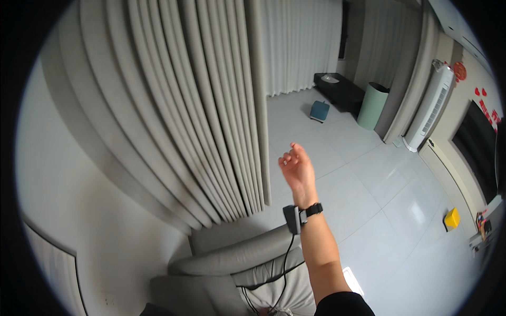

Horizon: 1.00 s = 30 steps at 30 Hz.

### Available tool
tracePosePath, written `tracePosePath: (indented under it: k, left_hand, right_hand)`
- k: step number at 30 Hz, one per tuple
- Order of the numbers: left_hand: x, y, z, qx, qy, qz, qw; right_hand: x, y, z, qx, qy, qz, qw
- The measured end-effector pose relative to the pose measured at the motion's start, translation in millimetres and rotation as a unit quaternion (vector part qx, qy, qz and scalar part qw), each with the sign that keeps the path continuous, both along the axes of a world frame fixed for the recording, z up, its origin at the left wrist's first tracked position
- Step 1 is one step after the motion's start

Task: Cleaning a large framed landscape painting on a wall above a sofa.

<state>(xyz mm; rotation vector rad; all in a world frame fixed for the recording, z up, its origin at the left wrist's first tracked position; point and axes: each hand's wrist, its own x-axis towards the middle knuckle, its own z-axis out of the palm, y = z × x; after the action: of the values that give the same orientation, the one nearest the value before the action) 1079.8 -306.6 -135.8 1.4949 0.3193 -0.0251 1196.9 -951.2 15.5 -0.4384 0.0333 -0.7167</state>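
My right hand [296, 168] is raised in front of me with its palm partly towards the camera. Its fingers are loosely curled, and nothing shows in them. Around the forearm sits a black strap [314, 209] with a dark device [292, 219], from which a black cable [285, 272] runs down to my lap. Light grey fabric with dark cords [300, 284] covers my lap, beside a grey sofa [237, 254]. My left hand is not in view; a small skin-toned patch at the bottom edge is too cut off to identify.
Grey curtains [205, 118] hang at the left. Across the tiled floor are a teal wheeled box [319, 111], a low black platform [342, 93], a green bin [372, 106] and a white tower unit [429, 110]. A yellow object [452, 219] lies right, near the wall-mounted television [476, 146].
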Motion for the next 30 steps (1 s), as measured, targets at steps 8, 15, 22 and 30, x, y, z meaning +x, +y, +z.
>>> tracePosePath:
  k: [8,15,22,30]
  left_hand:
    - [84.1,-83.5,-11.8,-0.007,-0.013,-0.069,0.997]
    - [118.5,-114.5,-26.6,-0.026,-0.014,-0.114,0.993]
    - [111.0,-132.5,-31.7,-0.065,-0.02,-0.14,0.988]
    - [109.2,-140.5,5.7,-0.241,-0.088,-0.115,0.96]
  right_hand:
    - [-14.2,1.8,0.8,0.007,-0.038,-0.017,0.999]
    - [-27.0,11.3,15.0,-0.02,-0.049,-0.014,0.998]
    - [-39.7,4.8,8.5,0.015,-0.027,-0.047,0.998]
    - [-6.5,7.8,-7.6,0.066,-0.05,0.051,0.995]
